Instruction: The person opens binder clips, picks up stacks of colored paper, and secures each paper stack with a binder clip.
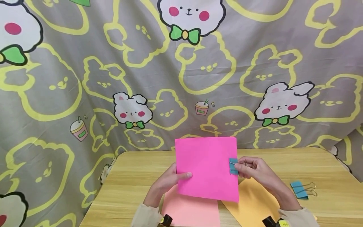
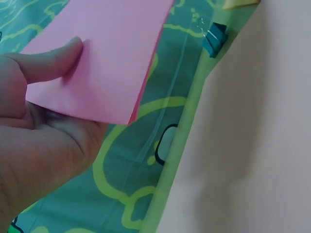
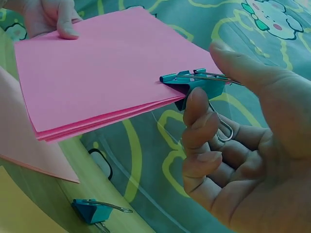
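Note:
My left hand [image 1: 168,180] grips a stack of bright pink paper [image 1: 207,167] at its left edge, thumb on the front face and fingers behind. The stack is lifted above the table, and several sheet edges show in the right wrist view. A teal binder clip [image 1: 233,166] sits on the stack's right edge. My right hand [image 1: 262,172] holds this clip; in the right wrist view the thumb [image 3: 243,68] is at one wire handle and curled fingers [image 3: 197,109] touch the clip from below. Part of the left hand is hidden behind the paper.
A second teal binder clip [image 1: 300,189] lies on the wooden table [image 1: 331,176] at right. Light pink paper [image 1: 195,211] and orange-yellow paper [image 1: 255,201] lie under the raised stack. A patterned curtain [image 1: 158,78] hangs behind and at the left of the table.

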The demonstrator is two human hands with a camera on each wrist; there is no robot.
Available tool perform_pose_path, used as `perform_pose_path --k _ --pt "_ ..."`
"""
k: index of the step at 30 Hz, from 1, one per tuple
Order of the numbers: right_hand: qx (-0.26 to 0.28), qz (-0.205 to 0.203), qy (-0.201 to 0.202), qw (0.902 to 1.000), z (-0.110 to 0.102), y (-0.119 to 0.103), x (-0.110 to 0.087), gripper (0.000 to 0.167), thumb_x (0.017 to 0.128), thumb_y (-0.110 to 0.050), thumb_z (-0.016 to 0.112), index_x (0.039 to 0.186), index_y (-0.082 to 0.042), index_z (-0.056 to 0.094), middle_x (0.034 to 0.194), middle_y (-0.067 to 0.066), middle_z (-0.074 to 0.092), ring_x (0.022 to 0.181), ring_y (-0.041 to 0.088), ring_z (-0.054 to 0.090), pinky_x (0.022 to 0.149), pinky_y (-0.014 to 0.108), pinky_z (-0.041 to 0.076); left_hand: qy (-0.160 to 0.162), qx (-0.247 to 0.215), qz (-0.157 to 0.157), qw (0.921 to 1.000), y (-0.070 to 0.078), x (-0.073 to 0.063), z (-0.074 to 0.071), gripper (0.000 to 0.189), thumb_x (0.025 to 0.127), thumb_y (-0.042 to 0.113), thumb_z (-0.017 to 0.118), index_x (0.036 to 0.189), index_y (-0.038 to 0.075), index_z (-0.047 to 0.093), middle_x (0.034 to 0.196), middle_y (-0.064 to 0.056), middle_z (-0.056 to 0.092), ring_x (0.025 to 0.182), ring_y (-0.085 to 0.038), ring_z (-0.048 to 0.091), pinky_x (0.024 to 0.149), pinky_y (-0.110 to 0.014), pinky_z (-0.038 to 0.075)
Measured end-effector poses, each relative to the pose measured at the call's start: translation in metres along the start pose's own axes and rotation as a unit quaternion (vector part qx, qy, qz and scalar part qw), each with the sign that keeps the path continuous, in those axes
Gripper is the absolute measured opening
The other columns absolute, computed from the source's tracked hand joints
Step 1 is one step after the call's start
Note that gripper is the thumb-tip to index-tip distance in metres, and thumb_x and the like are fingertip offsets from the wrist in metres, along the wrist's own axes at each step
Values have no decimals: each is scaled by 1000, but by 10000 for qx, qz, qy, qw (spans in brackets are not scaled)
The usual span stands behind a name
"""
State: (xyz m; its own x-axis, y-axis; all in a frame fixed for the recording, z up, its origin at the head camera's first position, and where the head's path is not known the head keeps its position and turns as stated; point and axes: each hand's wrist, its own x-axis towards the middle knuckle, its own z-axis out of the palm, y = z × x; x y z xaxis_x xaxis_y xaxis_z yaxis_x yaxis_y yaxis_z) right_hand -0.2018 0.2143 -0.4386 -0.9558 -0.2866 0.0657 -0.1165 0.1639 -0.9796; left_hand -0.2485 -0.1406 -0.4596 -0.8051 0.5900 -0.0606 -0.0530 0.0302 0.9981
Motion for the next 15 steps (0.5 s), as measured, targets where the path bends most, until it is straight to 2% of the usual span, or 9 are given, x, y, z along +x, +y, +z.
perform_pose_path --k 4,7,11,15 --pt "94 23 42 9999 2 -1 0 26 104 -20 61 106 6 63 75 2 59 68 12 53 62 30 44 -334 -389 -68 9987 -7 -1 -4 49 99 6 65 143 -1 44 123 -11 68 108 -22 69 92 -38 55" --pt "165 35 50 9998 5 -1 2 26 104 -21 61 103 5 63 74 3 56 67 12 51 62 31 44 -577 -557 212 9966 -8 -4 -14 38 102 3 59 139 -1 51 118 -8 71 105 -20 70 91 -37 56" --pt "220 105 -104 9996 14 -3 5 27 103 -22 63 98 4 64 71 2 54 64 11 48 62 31 44 -574 -673 681 9937 0 -10 -32 29 103 -1 53 132 2 59 111 -5 74 99 -17 72 88 -34 58" --pt "204 22 -505 9985 23 -5 5 25 103 -21 63 100 4 65 68 1 52 63 11 47 63 31 46 -389 -474 850 9945 8 -19 -49 31 101 -4 55 131 4 61 103 -4 75 90 -15 73 81 -32 59"
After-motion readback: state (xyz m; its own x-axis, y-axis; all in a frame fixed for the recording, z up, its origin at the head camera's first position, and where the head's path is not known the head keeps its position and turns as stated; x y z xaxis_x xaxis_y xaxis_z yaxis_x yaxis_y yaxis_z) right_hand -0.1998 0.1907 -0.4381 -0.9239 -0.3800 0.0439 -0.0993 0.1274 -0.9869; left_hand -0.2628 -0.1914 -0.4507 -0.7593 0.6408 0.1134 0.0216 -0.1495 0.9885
